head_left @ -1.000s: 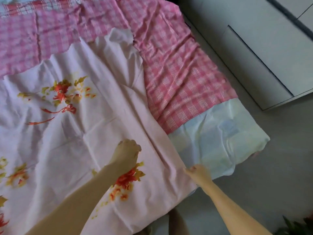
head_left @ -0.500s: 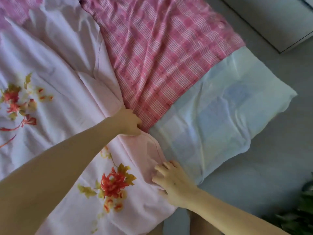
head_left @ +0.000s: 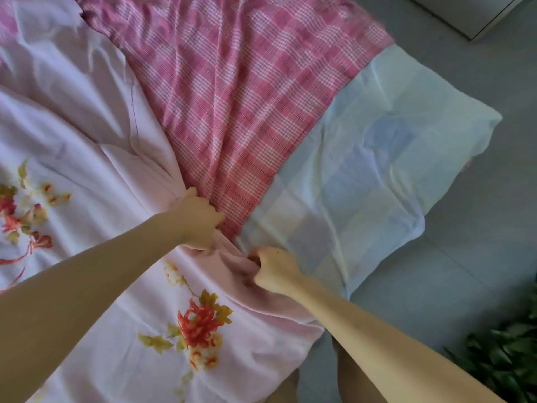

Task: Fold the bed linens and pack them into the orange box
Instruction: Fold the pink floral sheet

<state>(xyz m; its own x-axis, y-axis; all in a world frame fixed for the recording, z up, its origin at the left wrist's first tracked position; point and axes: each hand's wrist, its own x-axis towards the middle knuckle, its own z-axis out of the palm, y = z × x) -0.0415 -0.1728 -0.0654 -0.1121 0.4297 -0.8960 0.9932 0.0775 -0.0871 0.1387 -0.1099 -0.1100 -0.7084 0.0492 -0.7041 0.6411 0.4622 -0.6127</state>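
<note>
Soft matt cloths beside a hard, smooth floor (head_left: pixel 465 271).

The floral sheet (head_left: pixel 96 158) is thin pale-pink cloth, matt and creased, with printed red-orange flowers. The checked sheet (head_left: pixel 232 97) is pink-and-white woven cloth with a fine visible grain, also matt. The pale blue sheet (head_left: pixel 363 175) is thin and faintly see-through, with a check showing under it. The floor is grey tile with a dull sheen, the cabinet (head_left: pixel 476 13) is a smooth white panel, and the plant leaves (head_left: pixel 505 359) look glossy.

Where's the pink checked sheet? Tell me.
Head view, upper centre: the pink checked sheet lies between the floral pale-pink sheet, left, and the pale blue sheet, right.
</note>
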